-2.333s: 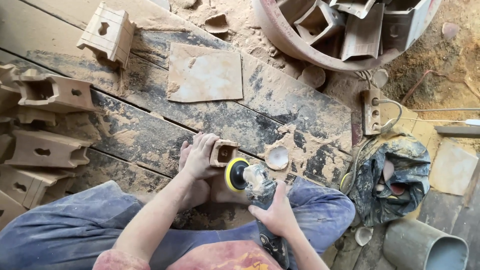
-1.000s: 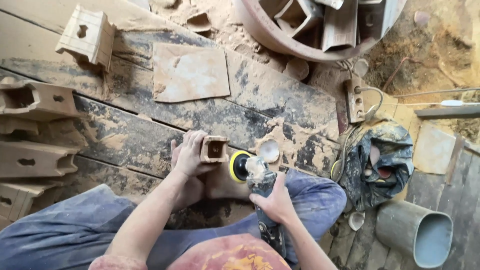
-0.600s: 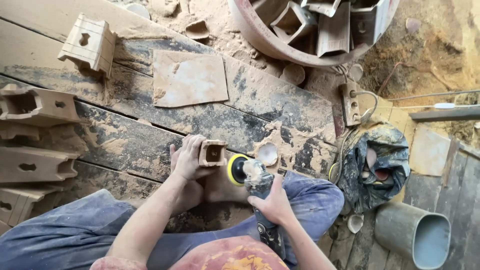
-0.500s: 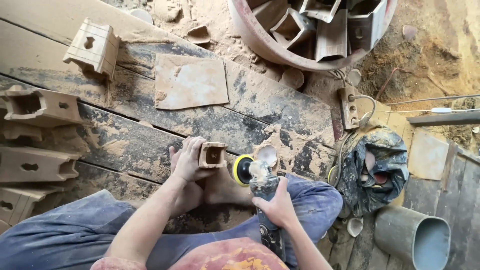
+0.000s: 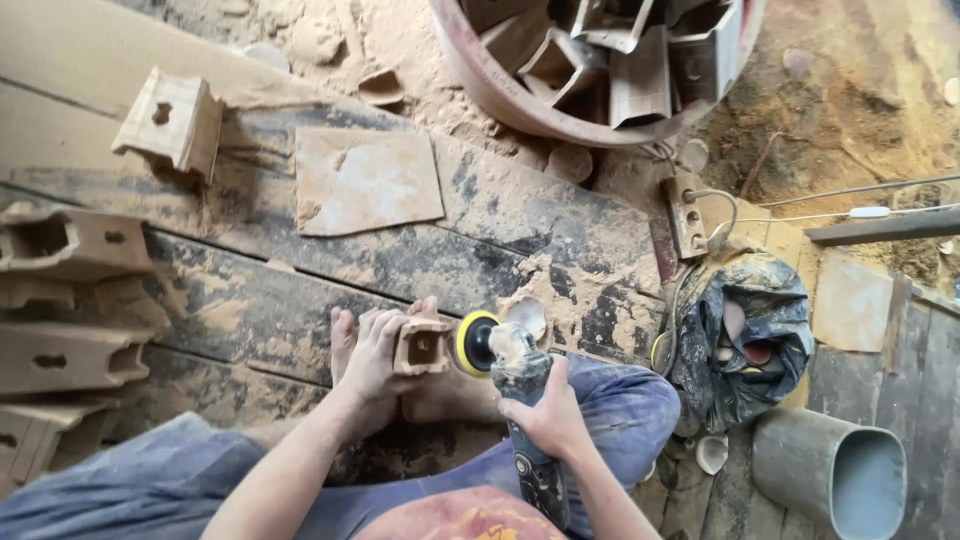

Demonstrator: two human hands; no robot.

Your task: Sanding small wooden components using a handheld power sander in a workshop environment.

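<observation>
Change: since the earlier frames the small hollow wooden block point(image 5: 421, 347) sits turned a little in the fingers, its square opening facing up, and the yellow-rimmed sanding disc point(image 5: 473, 342) has closed in until it touches the block's 3 o'clock face.
Meaning: judging by that contact, the grinding of that side face looks under way, not finished.
Left hand point(image 5: 375, 352): fingers curled around the block from 9 o'clock, pinning it against the bare foot point(image 5: 440, 395) beneath.
Right hand point(image 5: 545, 415): wrapped tight round the body of the dusty grey handheld sander point(image 5: 520, 400), at 5 o'clock from the block.
Block's place: low centre, on the sawdust-covered plank floor point(image 5: 520, 215).
Counts, loose pieces: one pale wooden block point(image 5: 172, 118) at 10 o'clock; about four long notched wooden pieces point(image 5: 70, 300) stacked at 9 o'clock; one flat square board point(image 5: 365, 180) at 12 o'clock.
Counts, containers: one round red basin of wooden offcuts point(image 5: 480, 75) at 1 o'clock; one grey pipe section point(image 5: 835, 475) at 4 o'clock.
</observation>
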